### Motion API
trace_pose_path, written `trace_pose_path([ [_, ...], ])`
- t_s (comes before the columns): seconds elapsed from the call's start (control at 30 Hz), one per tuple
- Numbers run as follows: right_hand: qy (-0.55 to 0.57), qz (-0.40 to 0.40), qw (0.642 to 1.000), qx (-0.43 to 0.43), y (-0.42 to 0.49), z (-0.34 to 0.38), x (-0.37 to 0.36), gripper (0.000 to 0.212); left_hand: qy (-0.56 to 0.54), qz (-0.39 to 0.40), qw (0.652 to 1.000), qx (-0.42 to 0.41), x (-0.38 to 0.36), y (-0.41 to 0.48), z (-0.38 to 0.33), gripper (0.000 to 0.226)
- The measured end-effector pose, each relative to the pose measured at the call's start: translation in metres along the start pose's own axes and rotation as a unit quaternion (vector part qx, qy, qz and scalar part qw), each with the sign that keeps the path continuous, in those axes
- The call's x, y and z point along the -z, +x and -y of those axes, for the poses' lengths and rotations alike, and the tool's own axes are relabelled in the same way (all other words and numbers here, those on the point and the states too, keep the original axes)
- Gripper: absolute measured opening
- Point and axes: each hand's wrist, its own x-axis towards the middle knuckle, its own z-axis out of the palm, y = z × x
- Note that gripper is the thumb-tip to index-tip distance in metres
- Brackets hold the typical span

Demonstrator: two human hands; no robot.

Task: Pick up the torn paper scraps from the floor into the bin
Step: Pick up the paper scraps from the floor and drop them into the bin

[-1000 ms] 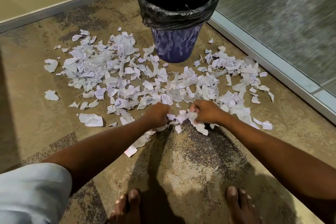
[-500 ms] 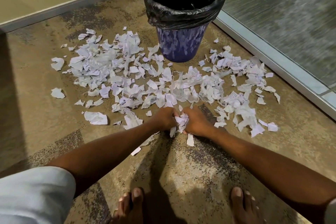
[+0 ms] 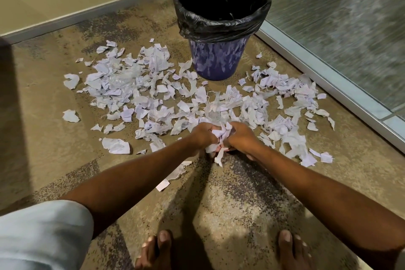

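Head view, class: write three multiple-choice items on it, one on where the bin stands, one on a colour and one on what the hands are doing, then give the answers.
1. Where does the bin stand?
A. beyond the scattered scraps, beside the glass panel
B. between the feet
C. on its side at the far left

2. What colour is the liner in the bin?
A. white
B. black
C. green

3. What are the left hand and right hand doing?
A. lying flat and empty
B. gripping one bunch of scraps between them
C. tying a knot

Answers:
1 A: it stands upright past the paper, next to the glass.
2 B: black plastic folds over the blue rim.
3 B: the fingers of both hands curl round the same bunch.
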Motion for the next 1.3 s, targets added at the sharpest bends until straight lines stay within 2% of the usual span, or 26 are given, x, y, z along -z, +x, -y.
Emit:
trace_pose_path([
  [0.17,-0.016,-0.048,0.998,0.040,0.013,0.036,0.033,0.043,-0.034,-0.043,0.998,-0.021,0.015,0.005,-0.047,0.018],
  [0.3,0.041,-0.094,0.991,0.087,0.020,0.070,0.064,0.043,-0.097,-0.070,0.991,-0.055,0.036,0.002,-0.094,0.024],
  [0.6,0.105,-0.152,0.966,0.183,0.028,0.172,0.149,0.041,-0.223,-0.125,0.956,-0.142,0.087,-0.012,-0.202,0.012],
  [0.67,0.131,-0.143,0.961,0.199,0.029,0.194,0.163,0.041,-0.264,-0.123,0.946,-0.143,0.099,-0.019,-0.224,0.021],
  [0.87,0.244,-0.139,0.939,0.198,0.052,0.246,0.180,0.036,-0.371,-0.137,0.910,-0.126,0.134,-0.011,-0.274,0.020],
  [1.07,0.331,-0.106,0.922,0.169,0.088,0.274,0.173,0.031,-0.424,-0.158,0.885,-0.110,0.159,-0.001,-0.293,0.024],
  [1.17,0.326,-0.094,0.927,0.159,0.106,0.276,0.173,0.034,-0.459,-0.129,0.872,-0.108,0.163,0.002,-0.297,0.018],
  [1.3,0.237,-0.101,0.954,0.155,0.117,0.273,0.172,0.056,-0.446,-0.091,0.882,-0.123,0.166,0.009,-0.295,0.024],
])
